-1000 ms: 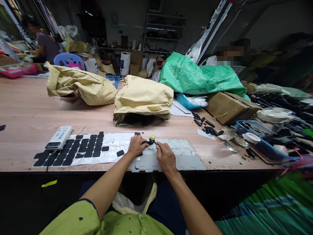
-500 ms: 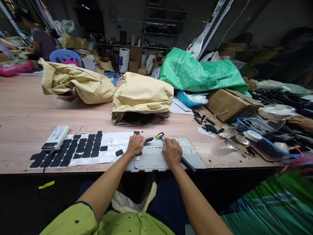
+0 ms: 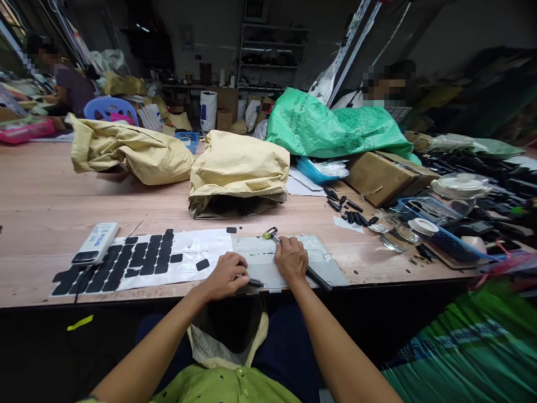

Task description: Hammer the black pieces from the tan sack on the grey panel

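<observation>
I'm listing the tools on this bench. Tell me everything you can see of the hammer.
The hammer is small, with a shiny, metal-looking head, a yellow-green tip on the head's left end, a thin shaft and a black grip. It slants across the grey board, head at the far edge, grip end towards the wearer. The right hand holds it, covering its middle. Whether the head touches anything beneath is unclear.

The left hand (image 3: 229, 274) is now nearer the table's front edge, bringing the slim black stick-like piece (image 3: 255, 283) with it. The black-handled metal hammer (image 3: 318, 277), its head over that piece a second ago, now lies well apart, farther right with the right hand (image 3: 291, 257).
</observation>
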The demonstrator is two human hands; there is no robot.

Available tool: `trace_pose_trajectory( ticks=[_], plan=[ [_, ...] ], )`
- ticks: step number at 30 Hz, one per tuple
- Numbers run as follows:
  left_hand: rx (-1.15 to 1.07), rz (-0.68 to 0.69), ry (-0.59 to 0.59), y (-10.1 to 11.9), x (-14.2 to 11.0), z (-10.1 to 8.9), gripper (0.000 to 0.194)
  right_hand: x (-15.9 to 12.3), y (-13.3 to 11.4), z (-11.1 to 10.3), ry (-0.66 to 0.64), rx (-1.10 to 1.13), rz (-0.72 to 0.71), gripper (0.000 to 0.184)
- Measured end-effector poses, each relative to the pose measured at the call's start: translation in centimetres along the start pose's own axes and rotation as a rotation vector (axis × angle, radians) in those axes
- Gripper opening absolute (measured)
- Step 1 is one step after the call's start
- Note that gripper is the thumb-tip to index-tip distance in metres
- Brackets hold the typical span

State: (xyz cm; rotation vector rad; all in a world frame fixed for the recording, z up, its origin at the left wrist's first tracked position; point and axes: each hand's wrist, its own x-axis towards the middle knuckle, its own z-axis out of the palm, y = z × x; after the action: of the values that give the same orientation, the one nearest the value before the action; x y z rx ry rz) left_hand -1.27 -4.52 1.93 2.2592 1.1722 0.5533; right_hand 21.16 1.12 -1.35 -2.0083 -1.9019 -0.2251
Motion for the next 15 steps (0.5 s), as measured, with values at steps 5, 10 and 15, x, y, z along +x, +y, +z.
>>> trace_pose_trajectory(
  ticks=[5, 10, 15],
  plan=[
    [0.048, -0.029, 0.000, 1.5, -5.0, 1.1, 0.011, 0.0, -0.1, -0.1, 0.004, -0.012, 0.004, 0.018],
    [0.044, 0.002, 0.009, 1.8, -4.4, 1.5, 0.033, -0.2, 0.0, 0.1, 0.015, -0.032, -0.003, 0.016],
    [-0.003, -0.212, 0.350, -1.6, 3.0, -1.1, 0.023, -0.2, 0.1, 0.1, 0.048, -0.023, -0.016, 0.016]
  ],
)
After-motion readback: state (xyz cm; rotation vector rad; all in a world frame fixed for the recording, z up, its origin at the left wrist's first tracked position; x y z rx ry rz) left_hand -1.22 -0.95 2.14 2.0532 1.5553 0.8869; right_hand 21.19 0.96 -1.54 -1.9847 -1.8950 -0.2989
